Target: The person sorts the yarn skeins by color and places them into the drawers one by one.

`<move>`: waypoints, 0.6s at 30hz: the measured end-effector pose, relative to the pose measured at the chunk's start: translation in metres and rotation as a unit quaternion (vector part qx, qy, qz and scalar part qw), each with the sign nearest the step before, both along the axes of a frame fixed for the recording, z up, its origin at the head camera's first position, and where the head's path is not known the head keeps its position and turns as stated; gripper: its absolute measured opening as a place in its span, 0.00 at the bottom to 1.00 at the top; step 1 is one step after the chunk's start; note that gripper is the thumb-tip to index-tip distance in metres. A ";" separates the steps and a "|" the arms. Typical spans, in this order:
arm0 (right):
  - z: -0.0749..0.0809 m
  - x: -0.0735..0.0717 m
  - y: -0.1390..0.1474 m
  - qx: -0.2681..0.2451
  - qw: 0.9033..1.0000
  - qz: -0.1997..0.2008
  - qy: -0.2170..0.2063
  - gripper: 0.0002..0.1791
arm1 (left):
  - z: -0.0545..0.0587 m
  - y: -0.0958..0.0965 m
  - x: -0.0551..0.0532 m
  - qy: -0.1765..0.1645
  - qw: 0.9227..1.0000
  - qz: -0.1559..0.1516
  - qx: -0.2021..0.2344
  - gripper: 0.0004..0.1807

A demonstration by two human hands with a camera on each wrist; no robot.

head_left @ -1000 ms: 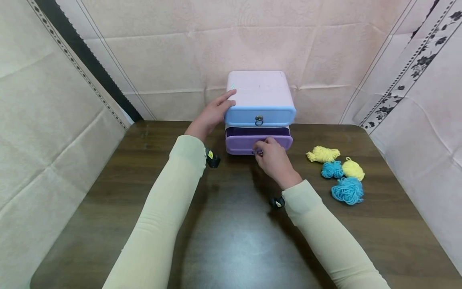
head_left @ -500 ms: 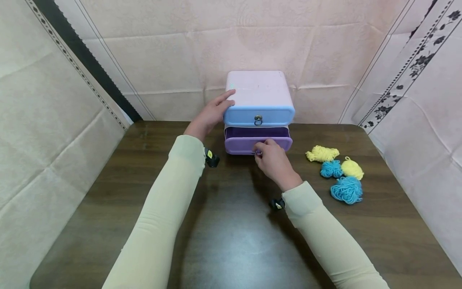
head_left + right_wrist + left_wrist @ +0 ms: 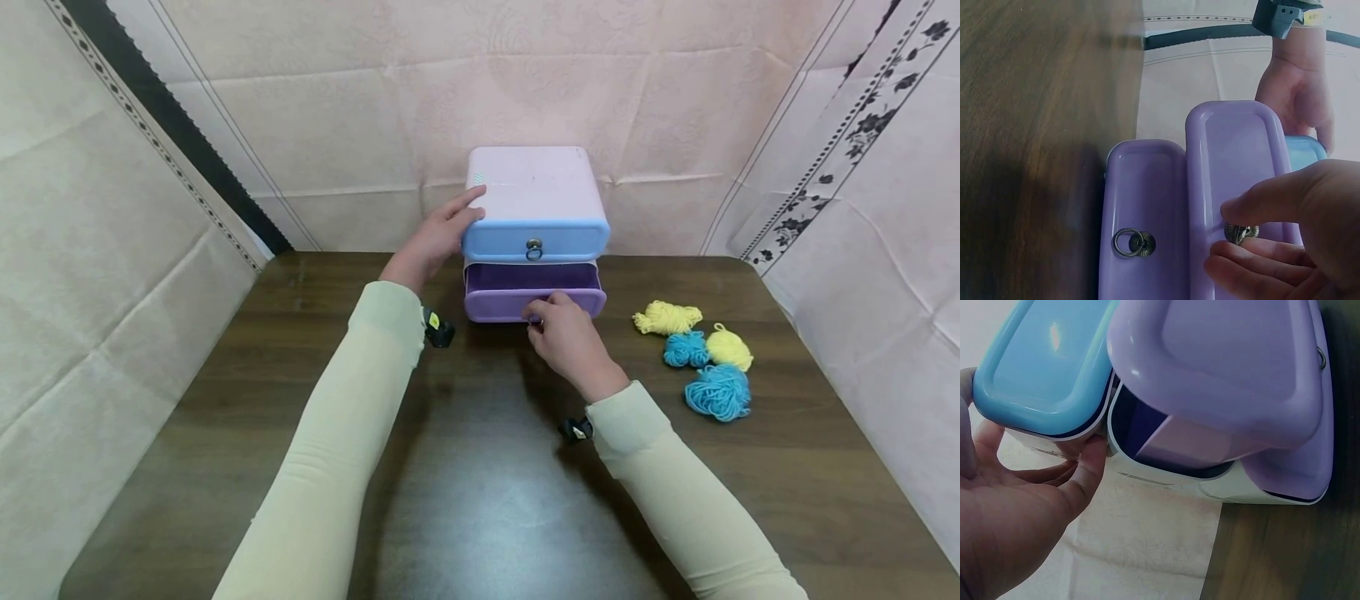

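Observation:
A small drawer unit [image 3: 536, 179] with a pale top stands against the back cloth. Its top blue drawer [image 3: 495, 242] is closed. Below it, the middle purple drawer [image 3: 491, 306] is pulled partway out, and the part of its inside that shows is dark. My right hand [image 3: 570, 342] pinches that drawer's metal ring pull [image 3: 1241, 232] between thumb and fingers. A closed bottom purple drawer [image 3: 1147, 194] with its own ring [image 3: 1127, 242] appears in the right wrist view. My left hand [image 3: 431, 242] grips the top tier of the unit at its left side.
Right of the unit lie two yellow yarn bundles [image 3: 667, 317] and two blue yarn bundles [image 3: 718, 392] on the dark wooden table [image 3: 480, 500]. Patterned white cloth [image 3: 337, 108] hangs behind and at both sides.
The middle purple drawer has come slightly farther out with my right hand on its ring. My left hand keeps its place on the unit.

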State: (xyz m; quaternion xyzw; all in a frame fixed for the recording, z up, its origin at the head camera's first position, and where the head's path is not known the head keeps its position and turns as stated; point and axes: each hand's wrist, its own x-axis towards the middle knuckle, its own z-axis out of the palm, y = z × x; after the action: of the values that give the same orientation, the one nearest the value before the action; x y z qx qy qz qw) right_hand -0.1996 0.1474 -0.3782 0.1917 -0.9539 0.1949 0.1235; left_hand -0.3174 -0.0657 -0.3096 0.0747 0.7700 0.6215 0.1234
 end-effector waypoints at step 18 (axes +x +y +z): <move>-0.009 0.003 0.004 -0.020 0.999 0.016 0.040 0.08 | -0.002 0.001 0.000 0.005 1.000 0.007 -0.011 0.23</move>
State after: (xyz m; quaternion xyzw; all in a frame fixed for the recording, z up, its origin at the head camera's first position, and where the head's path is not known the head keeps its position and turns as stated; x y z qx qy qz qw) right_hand -0.1969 0.1509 -0.3868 0.2123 -0.9409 0.2081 0.1624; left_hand -0.3175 -0.0649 -0.3113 0.0716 0.7780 0.6133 0.1159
